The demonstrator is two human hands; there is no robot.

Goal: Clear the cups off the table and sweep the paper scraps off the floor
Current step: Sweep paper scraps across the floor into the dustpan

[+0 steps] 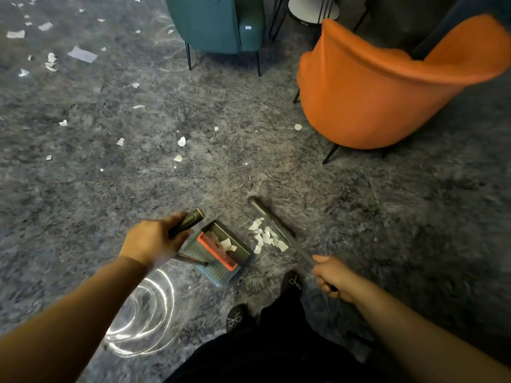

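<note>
The left hand (150,240) grasps the dark handle grip (188,221) of a long-handled dustpan (221,247), fingers curled round it, holding the pan mouth toward the right hand so debris can be pushed straight in. The right hand (333,275) clenches the metal broom handle (279,230), which slants away from it across the floor; the broom head is blurred and cannot be made out. A pile of paper scraps (266,237) lies between the two hands, just beside the pan mouth, and a few scraps already rest inside the pan behind its orange comb (218,251). Judged step: sweeping this pile in. More scraps (181,140) lie scattered well beyond both hands on the grey carpet (387,203), toward an orange armchair (373,87) and a teal armchair (218,23). The teal chair carries a small white tag, unreadable. No cups are in view.
</note>
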